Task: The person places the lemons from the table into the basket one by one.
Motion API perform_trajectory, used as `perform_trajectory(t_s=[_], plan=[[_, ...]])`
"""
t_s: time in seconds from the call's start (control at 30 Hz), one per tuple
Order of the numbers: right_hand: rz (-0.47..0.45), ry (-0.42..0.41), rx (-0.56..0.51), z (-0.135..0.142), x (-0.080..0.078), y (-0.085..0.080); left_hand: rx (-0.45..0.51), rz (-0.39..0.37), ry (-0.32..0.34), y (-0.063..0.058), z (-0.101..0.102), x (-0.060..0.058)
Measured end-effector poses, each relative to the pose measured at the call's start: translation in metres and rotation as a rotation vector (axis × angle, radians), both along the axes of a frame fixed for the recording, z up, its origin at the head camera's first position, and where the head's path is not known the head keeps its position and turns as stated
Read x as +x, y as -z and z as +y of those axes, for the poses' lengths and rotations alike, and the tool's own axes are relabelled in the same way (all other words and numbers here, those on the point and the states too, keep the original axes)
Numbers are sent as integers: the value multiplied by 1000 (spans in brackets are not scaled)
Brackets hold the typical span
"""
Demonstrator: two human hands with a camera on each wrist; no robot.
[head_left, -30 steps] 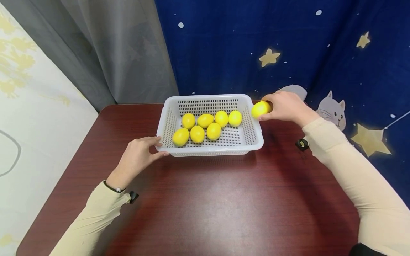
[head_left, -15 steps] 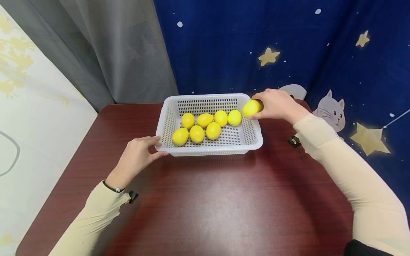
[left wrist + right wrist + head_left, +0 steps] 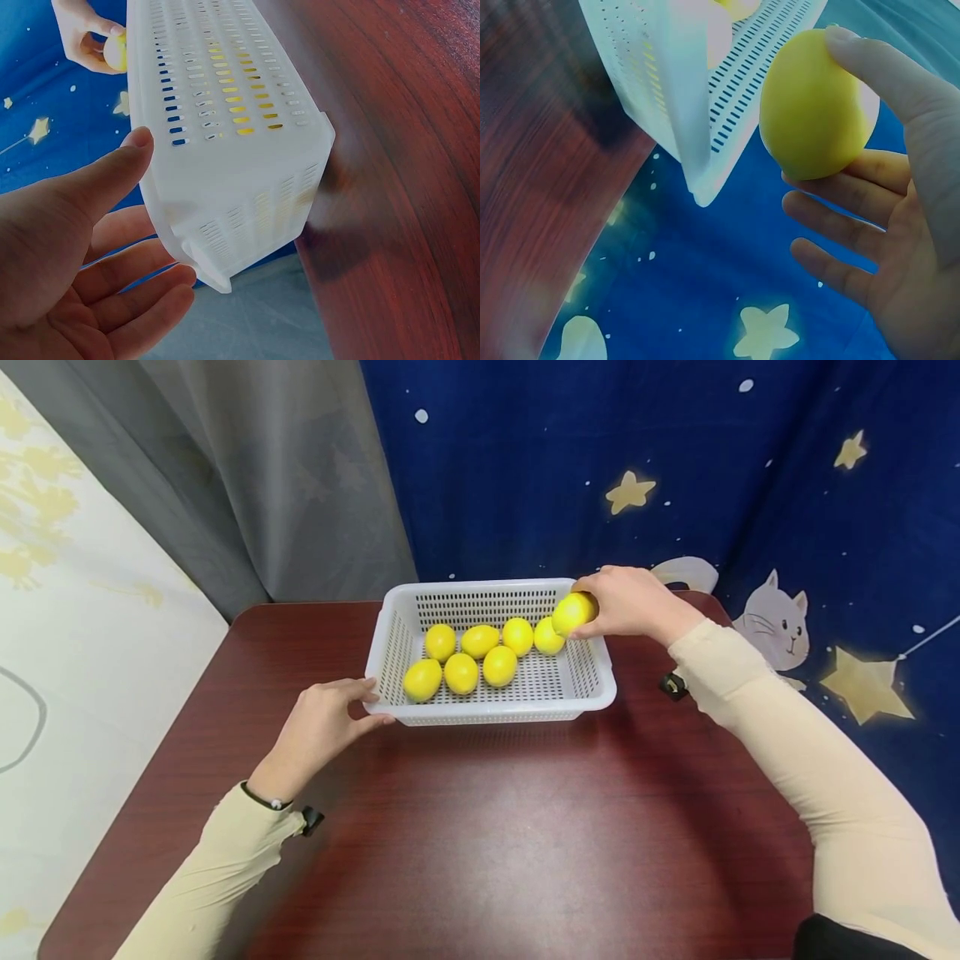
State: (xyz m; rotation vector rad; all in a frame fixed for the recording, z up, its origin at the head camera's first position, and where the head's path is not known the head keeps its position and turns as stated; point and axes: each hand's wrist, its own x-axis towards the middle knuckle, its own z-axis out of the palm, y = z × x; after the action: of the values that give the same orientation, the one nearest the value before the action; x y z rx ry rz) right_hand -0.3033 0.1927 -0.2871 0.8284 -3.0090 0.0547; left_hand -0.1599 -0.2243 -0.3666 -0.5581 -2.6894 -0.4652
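Note:
A white perforated plastic basket (image 3: 495, 710) stands on the table with several yellow lemons (image 3: 461, 674) lying loosely in two rows on its bottom. My left hand (image 3: 315, 722) holds the basket's near left corner. In the left wrist view the thumb (image 3: 135, 142) lies against one side of the rim, with the fingers at the adjoining side. Between thumb and fingertips, my right hand (image 3: 626, 602) pinches another lemon (image 3: 573, 614) above the basket's right end. From the head, this lemon partly overlaps the rightmost one in the back row. The right wrist view shows the held lemon (image 3: 810, 112) large, beside the basket (image 3: 690, 112).
The dark red-brown wooden table (image 3: 480, 827) extends toward me in front of the basket. Behind its far edge hang a blue curtain (image 3: 510, 460) with stars and a grey curtain (image 3: 300, 485). A pale patterned surface (image 3: 75, 652) borders the left side.
My right hand has carried its lemon leftward, from beside the basket's right rim to over the inside. The left hand and the basket have stayed put.

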Motion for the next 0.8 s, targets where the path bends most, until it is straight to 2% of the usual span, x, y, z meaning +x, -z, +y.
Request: perform_trajectory(t_s=[0.37,0.8], plan=[[-36,-45,22,-22,-5,-3,6,-14,-1,-1,0,0],[-81,-109,18,-46,-12,2,10,-8,3,0,0,0]])
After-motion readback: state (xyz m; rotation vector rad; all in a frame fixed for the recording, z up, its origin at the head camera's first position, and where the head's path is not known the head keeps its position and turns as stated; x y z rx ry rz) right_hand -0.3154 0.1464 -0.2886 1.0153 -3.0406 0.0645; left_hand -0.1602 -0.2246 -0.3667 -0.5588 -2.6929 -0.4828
